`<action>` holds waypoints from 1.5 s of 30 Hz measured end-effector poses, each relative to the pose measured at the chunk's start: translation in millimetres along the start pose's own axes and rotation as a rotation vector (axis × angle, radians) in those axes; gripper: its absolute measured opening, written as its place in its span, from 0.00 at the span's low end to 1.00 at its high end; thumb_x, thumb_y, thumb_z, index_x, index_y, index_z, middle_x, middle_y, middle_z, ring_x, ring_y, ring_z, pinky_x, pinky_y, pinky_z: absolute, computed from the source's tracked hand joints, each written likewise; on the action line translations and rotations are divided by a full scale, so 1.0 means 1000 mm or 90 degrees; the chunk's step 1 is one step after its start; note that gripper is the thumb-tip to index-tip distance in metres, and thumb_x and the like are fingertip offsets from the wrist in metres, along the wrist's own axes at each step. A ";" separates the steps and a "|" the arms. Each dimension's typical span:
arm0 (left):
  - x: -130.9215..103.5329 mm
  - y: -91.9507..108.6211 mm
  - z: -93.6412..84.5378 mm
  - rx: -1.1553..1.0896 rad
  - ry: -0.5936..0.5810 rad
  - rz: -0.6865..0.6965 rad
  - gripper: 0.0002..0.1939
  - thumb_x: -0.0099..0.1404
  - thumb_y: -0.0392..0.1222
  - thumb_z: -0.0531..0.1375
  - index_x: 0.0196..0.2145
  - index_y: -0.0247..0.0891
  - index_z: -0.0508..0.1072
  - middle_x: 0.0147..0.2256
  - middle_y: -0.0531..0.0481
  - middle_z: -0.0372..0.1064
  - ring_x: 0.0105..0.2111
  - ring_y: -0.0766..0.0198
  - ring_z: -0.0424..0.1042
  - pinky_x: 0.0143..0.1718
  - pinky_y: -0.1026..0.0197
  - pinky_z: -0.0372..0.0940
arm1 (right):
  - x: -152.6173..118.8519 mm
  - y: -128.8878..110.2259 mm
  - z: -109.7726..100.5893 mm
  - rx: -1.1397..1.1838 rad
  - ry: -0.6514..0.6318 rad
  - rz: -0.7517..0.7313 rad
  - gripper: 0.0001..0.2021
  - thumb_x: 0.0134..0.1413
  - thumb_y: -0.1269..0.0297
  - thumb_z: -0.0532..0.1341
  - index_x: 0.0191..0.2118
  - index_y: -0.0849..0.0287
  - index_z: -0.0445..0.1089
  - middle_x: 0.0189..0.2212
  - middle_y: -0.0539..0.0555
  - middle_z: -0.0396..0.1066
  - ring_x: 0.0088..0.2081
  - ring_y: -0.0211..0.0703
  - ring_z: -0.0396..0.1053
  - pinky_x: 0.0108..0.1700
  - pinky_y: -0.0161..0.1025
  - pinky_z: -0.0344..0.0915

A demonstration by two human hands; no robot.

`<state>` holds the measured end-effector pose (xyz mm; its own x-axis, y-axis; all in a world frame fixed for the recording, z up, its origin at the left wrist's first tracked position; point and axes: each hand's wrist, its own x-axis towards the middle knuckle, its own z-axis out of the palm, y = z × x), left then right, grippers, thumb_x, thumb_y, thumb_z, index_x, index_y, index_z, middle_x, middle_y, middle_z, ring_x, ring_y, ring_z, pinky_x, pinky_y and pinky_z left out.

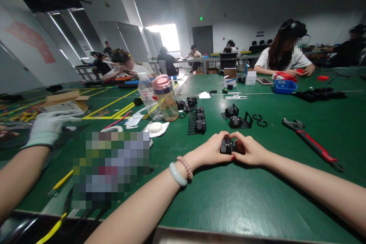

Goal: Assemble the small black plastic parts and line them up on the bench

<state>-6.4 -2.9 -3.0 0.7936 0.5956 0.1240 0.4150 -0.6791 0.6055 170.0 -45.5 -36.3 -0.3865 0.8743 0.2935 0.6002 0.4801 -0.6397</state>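
Note:
My left hand and my right hand meet over the table, fingers wrapped round a black cable gland. Its ridged nut shows between the fingertips; the rest is partly hidden. Just beyond my hands, two similar glands on black brackets lie beside two black ring nuts. Left of these, a row of several glands stands on a slotted black bracket. An adjustable wrench with red and black handles lies to the right of my right hand.
On the green table, a pink-lidded bottle and a clear bottle stand at the left. A co-worker's gloved hand reaches in there. A blue bin and a phone lie farther back, near a seated person.

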 end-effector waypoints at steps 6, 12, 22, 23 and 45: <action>-0.001 0.000 0.000 0.001 0.005 0.002 0.28 0.47 0.47 0.60 0.45 0.37 0.58 0.37 0.47 0.61 0.37 0.59 0.63 0.38 0.58 0.60 | -0.001 0.001 0.001 0.000 0.001 -0.009 0.19 0.43 0.68 0.56 0.44 0.59 0.53 0.14 0.41 0.53 0.16 0.32 0.54 0.21 0.29 0.46; -0.001 0.001 -0.001 -0.003 0.003 0.006 0.28 0.47 0.47 0.60 0.45 0.37 0.59 0.37 0.47 0.61 0.37 0.59 0.63 0.38 0.58 0.59 | -0.001 0.002 0.000 -0.005 -0.007 0.000 0.19 0.44 0.67 0.56 0.44 0.59 0.53 0.15 0.41 0.55 0.17 0.32 0.55 0.21 0.29 0.47; -0.001 0.002 -0.002 0.011 -0.007 0.012 0.28 0.48 0.48 0.60 0.45 0.37 0.59 0.38 0.46 0.62 0.37 0.59 0.64 0.38 0.58 0.59 | -0.001 0.004 0.000 -0.008 0.000 -0.008 0.19 0.44 0.67 0.56 0.45 0.59 0.54 0.14 0.41 0.54 0.16 0.32 0.55 0.20 0.29 0.47; -0.001 0.002 -0.002 0.010 -0.006 0.013 0.28 0.48 0.48 0.60 0.45 0.37 0.59 0.38 0.46 0.62 0.37 0.59 0.64 0.38 0.58 0.59 | -0.001 0.004 0.000 -0.008 -0.001 -0.009 0.19 0.44 0.67 0.56 0.45 0.59 0.54 0.14 0.41 0.54 0.16 0.32 0.55 0.21 0.29 0.47; -0.002 -0.001 -0.001 0.053 -0.015 0.011 0.29 0.48 0.51 0.59 0.46 0.38 0.57 0.37 0.46 0.61 0.37 0.59 0.63 0.37 0.59 0.60 | -0.004 0.010 0.000 -0.013 -0.023 -0.007 0.19 0.47 0.66 0.56 0.47 0.59 0.53 0.16 0.42 0.55 0.18 0.33 0.56 0.22 0.30 0.48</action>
<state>-9.1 -3.1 -3.2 0.8113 0.5733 0.1146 0.4358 -0.7237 0.5351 177.4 -44.6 -44.0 -0.4177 0.8660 0.2748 0.6094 0.4913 -0.6223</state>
